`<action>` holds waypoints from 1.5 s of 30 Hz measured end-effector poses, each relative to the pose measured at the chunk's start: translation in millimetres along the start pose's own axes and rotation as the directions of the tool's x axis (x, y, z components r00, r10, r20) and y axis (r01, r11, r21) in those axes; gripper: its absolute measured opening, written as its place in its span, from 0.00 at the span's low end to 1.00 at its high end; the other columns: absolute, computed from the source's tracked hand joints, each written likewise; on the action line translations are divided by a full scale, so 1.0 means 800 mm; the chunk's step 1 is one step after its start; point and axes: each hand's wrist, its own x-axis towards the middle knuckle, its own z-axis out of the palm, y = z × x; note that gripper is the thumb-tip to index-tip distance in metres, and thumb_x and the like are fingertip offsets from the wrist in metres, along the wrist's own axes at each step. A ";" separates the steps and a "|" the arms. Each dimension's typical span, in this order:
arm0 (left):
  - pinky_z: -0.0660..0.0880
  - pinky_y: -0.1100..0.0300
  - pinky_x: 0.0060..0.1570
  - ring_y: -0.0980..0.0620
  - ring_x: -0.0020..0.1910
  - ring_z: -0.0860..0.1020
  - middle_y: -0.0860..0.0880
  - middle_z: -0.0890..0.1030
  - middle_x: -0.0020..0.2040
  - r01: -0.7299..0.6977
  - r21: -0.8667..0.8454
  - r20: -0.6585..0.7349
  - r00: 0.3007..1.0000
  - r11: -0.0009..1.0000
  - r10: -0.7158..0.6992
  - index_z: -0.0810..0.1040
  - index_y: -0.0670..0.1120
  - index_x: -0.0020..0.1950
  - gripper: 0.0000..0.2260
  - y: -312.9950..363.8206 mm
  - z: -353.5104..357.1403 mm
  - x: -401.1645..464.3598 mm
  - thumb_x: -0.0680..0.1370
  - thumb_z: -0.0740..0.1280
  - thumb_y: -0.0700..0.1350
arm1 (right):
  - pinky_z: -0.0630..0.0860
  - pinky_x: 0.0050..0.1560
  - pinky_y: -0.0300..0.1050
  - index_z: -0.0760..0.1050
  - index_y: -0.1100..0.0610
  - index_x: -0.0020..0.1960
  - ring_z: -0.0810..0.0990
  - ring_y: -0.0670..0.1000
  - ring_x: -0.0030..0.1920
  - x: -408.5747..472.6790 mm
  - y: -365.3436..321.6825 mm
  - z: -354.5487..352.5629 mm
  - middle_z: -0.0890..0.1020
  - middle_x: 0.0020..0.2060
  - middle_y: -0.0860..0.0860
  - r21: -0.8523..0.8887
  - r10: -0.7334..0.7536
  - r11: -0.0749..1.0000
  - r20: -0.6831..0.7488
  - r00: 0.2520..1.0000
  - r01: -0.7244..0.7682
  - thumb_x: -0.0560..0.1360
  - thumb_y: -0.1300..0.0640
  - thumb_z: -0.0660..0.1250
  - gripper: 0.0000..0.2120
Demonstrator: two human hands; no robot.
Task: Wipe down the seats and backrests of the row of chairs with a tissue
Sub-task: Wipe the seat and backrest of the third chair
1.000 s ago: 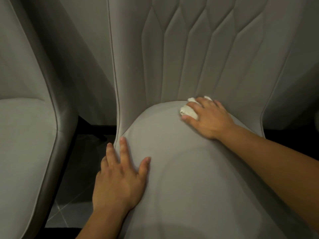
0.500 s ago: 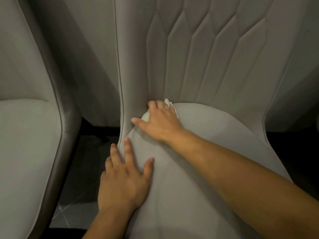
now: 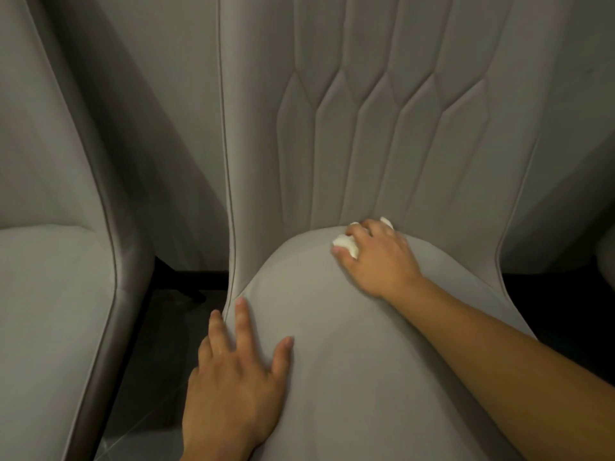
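Head view looks down on a grey upholstered chair, with both bare hands on its seat (image 3: pixel 349 377). At the far edge of that seat, the right hand (image 3: pixel 379 257) lies palm down where the cushion meets the backrest (image 3: pixel 382 134). Its fingers are curled round a crumpled white tissue (image 3: pixel 346 250), which it presses against the fabric. Bits of the tissue show at the thumb side and again past the fingertips, close to the crease below the stitched panels. How much of the tissue lies under the palm cannot be told. The right forearm runs from the lower right corner across the cushion toward this hand.

Nearer the camera and to the left of the right hand, the left hand (image 3: pixel 233 384) rests flat on the seat's left front part. Its fingers are straight and spread, holding nothing, and the thumb points toward the middle of the cushion. The outer fingers of this hand reach the piped seam at the cushion's left edge, and one lies just over it.

Left of the left hand, across a narrow gap, stands a second chair (image 3: pixel 60 294) of the same grey colour, its seat and curved side rim in sight. Dark floor (image 3: pixel 146 387) shows in the gap between the two chairs, beside the left wrist.
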 end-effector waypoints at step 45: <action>0.74 0.47 0.43 0.35 0.47 0.80 0.39 0.80 0.55 -0.224 -0.264 -0.664 0.748 0.938 -0.008 0.69 0.45 0.69 0.21 0.115 -0.168 0.233 0.77 0.67 0.47 | 0.43 0.75 0.70 0.73 0.48 0.72 0.57 0.62 0.78 0.171 -0.204 -0.173 0.67 0.76 0.54 -0.295 -0.655 0.709 -0.611 0.445 0.640 0.78 0.36 0.55 0.28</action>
